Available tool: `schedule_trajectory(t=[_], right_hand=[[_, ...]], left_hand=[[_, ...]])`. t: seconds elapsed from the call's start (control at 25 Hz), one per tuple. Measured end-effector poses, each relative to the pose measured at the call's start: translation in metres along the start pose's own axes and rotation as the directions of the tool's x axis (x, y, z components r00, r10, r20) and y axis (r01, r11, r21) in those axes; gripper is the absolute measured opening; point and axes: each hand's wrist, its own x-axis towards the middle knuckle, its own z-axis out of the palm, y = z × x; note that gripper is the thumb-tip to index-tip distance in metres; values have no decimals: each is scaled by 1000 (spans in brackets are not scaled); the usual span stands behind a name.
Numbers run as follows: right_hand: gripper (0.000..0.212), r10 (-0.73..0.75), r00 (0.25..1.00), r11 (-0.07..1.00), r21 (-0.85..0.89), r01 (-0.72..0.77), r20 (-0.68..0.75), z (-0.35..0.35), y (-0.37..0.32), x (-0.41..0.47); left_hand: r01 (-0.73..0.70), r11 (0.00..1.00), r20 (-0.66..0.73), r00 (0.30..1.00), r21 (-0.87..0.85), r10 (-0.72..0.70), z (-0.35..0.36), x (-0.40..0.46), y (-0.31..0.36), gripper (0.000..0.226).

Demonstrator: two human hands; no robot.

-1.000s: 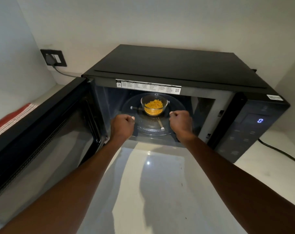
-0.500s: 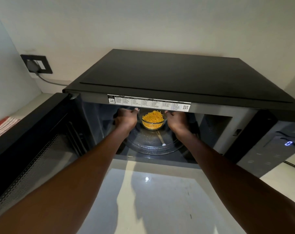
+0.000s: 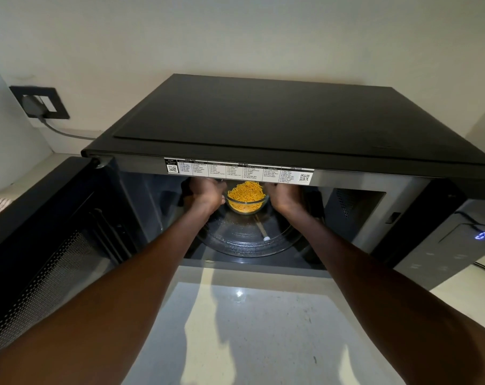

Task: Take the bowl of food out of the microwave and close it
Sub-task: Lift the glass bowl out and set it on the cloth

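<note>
**Both hands on the bowl, still inside the oven**

The microwave (image 3: 291, 126) stands at the back of the desk (image 3: 235, 315) with its door (image 3: 49, 245) swung fully open to the left. Both arms reach into the cavity. The left hand (image 3: 206, 194) is curled against the left side of the glass bowl (image 3: 247, 204), and the right hand (image 3: 284, 195) is curled against its right side, so the bowl sits clasped between them. The fingertips are hidden under the top edge of the oven opening, so how far they wrap behind the bowl cannot be told. The bowl holds a heap of yellow-orange noodle-like strands and is over the middle of the glass turntable (image 3: 247, 237); whether its base is touching the turntable or just lifted clear of it cannot be told from this angle.

By my reading, the task is in its early half: the door is open and the grip looks made, but the bowl has not left the cavity. What is left is drawing it out over the front sill, setting it on the bare desk in front of the oven, and then swinging the door shut. The panel display (image 3: 481, 236) at the right glows with a single blue digit.
</note>
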Motion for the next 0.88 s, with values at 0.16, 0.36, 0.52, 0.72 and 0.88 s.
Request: schedule_trajectory(t=[0.16, 0.36, 0.52, 0.72, 0.88], right_hand=[[28, -16, 1000, 999, 51, 16, -1, -8, -9, -11], [29, 10, 1000, 999, -50, -10, 7, -18, -13, -35], [31, -73, 997, 995, -66, 72, -13, -32, -11, -72], [49, -173, 984, 982, -81, 169, -36, -53, 0, -128], [46, -172, 984, 985, -39, 170, -42, -72, 6, -176]], left_hand=[[-32, 999, 19, 999, -6, 32, -10, -10, 1, 21], [-126, 989, -86, 987, 81, 133, -27, -33, -1, 9], [-155, 972, -84, 982, 174, 172, -45, -74, -1, 8], [-230, 939, -46, 967, 257, 250, -64, -140, -6, 21], [-204, 952, -30, 976, 227, 216, -78, -185, -14, 23]])
